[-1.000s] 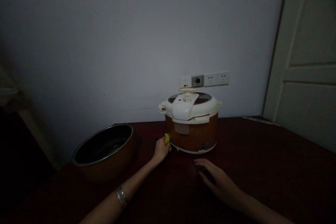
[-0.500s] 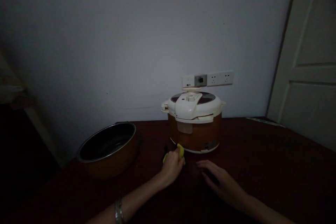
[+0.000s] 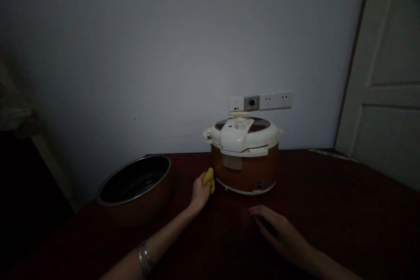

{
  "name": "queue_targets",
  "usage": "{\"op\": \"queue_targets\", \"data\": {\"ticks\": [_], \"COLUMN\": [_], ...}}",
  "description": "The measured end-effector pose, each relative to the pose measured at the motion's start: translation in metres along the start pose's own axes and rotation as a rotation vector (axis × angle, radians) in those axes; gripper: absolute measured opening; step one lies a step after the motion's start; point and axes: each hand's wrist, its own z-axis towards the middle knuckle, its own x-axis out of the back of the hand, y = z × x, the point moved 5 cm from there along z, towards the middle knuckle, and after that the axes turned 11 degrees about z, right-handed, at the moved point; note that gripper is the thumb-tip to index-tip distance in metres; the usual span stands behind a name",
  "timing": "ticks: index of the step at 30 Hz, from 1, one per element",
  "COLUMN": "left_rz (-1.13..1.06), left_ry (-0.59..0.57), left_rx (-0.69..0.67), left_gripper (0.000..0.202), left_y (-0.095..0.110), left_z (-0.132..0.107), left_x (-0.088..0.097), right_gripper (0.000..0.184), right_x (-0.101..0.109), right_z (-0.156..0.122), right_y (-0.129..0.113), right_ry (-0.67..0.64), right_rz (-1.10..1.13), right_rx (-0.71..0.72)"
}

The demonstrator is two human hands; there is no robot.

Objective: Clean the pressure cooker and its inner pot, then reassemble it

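My left hand (image 3: 201,193) is closed around a crumpled yellow cloth (image 3: 209,178), just left of the cooker's base. The electric pressure cooker (image 3: 251,168) has an orange-brown body and a white lid with a knob on top. In front of it, over the dark red table (image 3: 226,236), my right hand (image 3: 275,229) holds nothing, its fingers stretched out and slightly bent. Whether its fingertips touch the tabletop is hard to tell in the dim light. A wide orange-brown pot (image 3: 138,205) with a dark inside stands to the left of my left hand.
Wall sockets (image 3: 275,101) sit behind the cooker. A pale strip (image 3: 331,154) lies along the table's back right edge, near a white door (image 3: 390,127). At the far left, a dark piece of furniture (image 3: 29,175) stands beside the table.
My left hand has moved left and slightly away from me with the yellow cloth, from the cooker's front to its left side. My right hand has hardly moved.
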Motion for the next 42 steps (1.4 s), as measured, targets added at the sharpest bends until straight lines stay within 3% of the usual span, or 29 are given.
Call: {"op": "queue_targets", "data": {"ticks": [3, 7, 14, 17, 22, 26, 29, 34, 36, 39, 42], "left_rz": [0.132, 0.184, 0.145, 0.025, -0.224, -0.153, -0.033, 0.056, 0.036, -0.002, 0.094], "left_ry": [-0.038, -0.084, -0.236, -0.246, -0.075, -0.005, -0.007, -0.077, -0.174, -0.353, -0.45], "left_rx": [0.009, -0.036, -0.197, -0.226, 0.012, 0.039, -0.012, -0.044, -0.114, -0.356, -0.559], "left_gripper": [0.048, 0.056, 0.064, 0.063, 0.049, 0.047, 0.047, 0.052, 0.056, 0.061, 0.061], "left_y": [0.008, 0.021, 0.029, 0.02, -0.009, -0.011, 0.001, 0.019, 0.029, 0.052, 0.069], "left_z": [-0.014, -0.045, -0.074, -0.071, -0.033, -0.007, -0.012, -0.05, -0.067, -0.09, -0.105], "left_x": [-0.023, -0.04, -0.042, -0.03, -0.005, -0.014, -0.029, -0.04, -0.044, -0.047, -0.037], "right_gripper": [0.028, 0.028, 0.03, 0.029, 0.029, 0.028, 0.027, 0.029, 0.03, 0.028, 0.023], "right_x": [0.0, -0.001, -0.002, -0.002, -0.001, 0.001, 0.002, -0.003, -0.006, -0.004, 0.007], "right_z": [0.001, 0.002, -0.001, -0.002, -0.002, 0.0, 0.003, 0.006, 0.007, 0.004, -0.002], "right_y": [-0.001, -0.001, 0.003, 0.004, 0.002, -0.008, -0.015, -0.018, -0.016, -0.015, -0.018], "right_ry": [0.009, 0.009, -0.006, -0.011, -0.004, 0.004, 0.01, 0.014, 0.001, 0.032, 0.111], "right_rz": [0.009, 0.01, -0.007, -0.029, -0.032, -0.026, -0.03, -0.075, -0.086, -0.07, -0.018], "right_rx": [0.011, 0.008, 0.017, 0.018, 0.023, 0.029, 0.051, 0.092, 0.103, 0.121, 0.105]}}
